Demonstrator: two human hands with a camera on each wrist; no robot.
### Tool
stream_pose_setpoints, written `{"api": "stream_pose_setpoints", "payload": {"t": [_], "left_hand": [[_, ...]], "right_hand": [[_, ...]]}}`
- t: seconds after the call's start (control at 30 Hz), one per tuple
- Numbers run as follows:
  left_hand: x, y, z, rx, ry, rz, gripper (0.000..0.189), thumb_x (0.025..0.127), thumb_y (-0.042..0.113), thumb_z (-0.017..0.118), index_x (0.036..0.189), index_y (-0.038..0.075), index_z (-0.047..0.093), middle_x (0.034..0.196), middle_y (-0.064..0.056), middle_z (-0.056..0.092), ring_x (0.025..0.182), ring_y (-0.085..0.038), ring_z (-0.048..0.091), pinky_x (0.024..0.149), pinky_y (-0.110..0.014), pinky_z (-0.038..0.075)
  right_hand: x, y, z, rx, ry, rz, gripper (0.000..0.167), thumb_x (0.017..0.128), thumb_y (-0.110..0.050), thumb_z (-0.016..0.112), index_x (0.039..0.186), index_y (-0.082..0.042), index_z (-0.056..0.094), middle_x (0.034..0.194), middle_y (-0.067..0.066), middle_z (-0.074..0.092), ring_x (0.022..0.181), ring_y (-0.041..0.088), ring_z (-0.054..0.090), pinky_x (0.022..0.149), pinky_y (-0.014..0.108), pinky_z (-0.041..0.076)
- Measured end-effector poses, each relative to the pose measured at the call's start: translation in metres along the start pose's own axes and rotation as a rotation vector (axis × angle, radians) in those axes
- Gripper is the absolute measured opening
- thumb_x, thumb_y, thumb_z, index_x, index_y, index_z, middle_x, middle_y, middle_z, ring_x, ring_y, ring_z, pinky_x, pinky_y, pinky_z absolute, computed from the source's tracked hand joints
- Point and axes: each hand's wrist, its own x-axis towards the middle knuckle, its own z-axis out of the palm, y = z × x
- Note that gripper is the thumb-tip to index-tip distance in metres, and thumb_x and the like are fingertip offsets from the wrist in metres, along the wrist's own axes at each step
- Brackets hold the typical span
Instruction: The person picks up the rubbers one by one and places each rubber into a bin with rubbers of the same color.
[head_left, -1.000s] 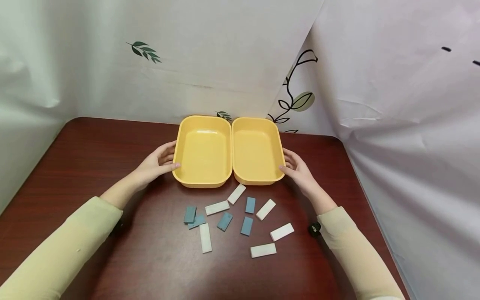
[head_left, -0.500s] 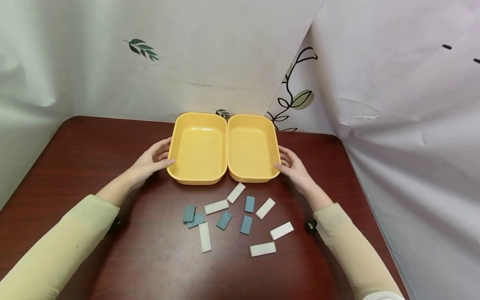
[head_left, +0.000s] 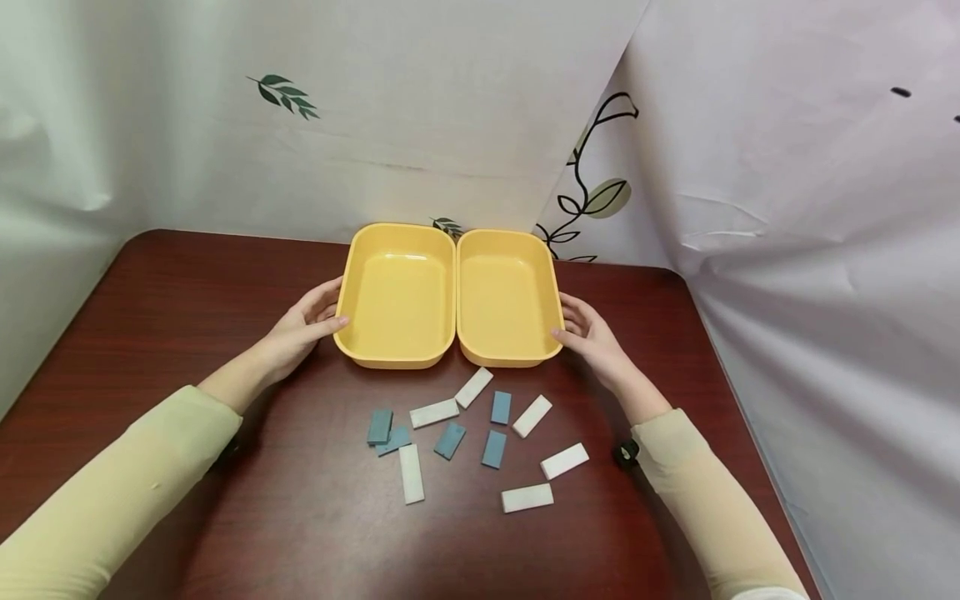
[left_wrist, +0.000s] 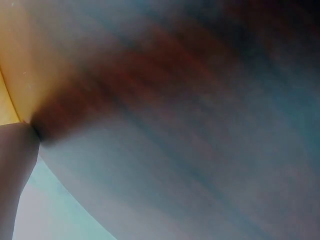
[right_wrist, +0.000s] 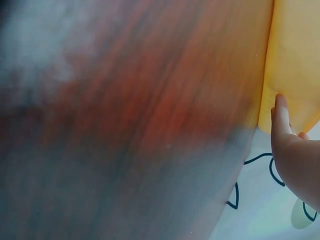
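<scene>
Two yellow plastic trays, the left tray [head_left: 397, 312] and the right tray [head_left: 510, 312], stand side by side at the back of the table with their long walls together. My left hand [head_left: 303, 327] holds the left tray's outer side, thumb over the rim and fingers behind the wall. On the opposite side my right hand [head_left: 596, 337] grips the right tray the same way. The right wrist view shows fingers [right_wrist: 281, 112] against the yellow wall. In front lie several white blocks [head_left: 434, 413] and several shorter blue-grey blocks [head_left: 493, 449], one overlapping another.
The dark red wooden table [head_left: 315, 517] ends at a pale curtain [head_left: 360, 125] with leaf prints right behind the trays. More pale cloth [head_left: 817, 275] hangs along the right side. The left wrist view is mostly blurred tabletop.
Both trays have slid slightly left together with my hands, mostly in the first half second. The blocks lie as before.
</scene>
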Motion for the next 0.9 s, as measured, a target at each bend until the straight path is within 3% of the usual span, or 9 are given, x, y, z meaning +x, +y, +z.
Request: {"api": "stream_pose_setpoints", "payload": {"t": [0.53, 0.9], "left_hand": [[0.0012, -0.0043, -0.0023, -0.027, -0.003, 0.01, 0.073, 0.11, 0.007, 0.056, 0.171, 0.014, 0.018, 0.171, -0.016, 0.025, 0.129, 0.008, 0.053, 0.104, -0.01, 0.044], [0.0, -0.0024, -0.002, -0.018, -0.004, -0.006, 0.073, 0.11, 0.01, 0.057, 0.171, 0.017, 0.019, 0.174, -0.017, 0.022, 0.13, 0.008, 0.051, 0.104, -0.01, 0.043]], "right_hand": [[-0.0019, 0.0007, -0.0009, -0.007, -0.007, -0.014, 0.071, 0.102, 0.003, 0.06, 0.165, 0.0, 0.029, 0.16, 0.032, 0.043, 0.111, 0.0, 0.065, 0.094, 0.014, 0.055], [-0.0035, -0.0058, -0.0041, -0.07, 0.023, 0.041, 0.068, 0.103, -0.003, 0.062, 0.164, -0.002, 0.033, 0.158, 0.03, 0.047, 0.112, 0.0, 0.064, 0.095, 0.012, 0.052]]}}
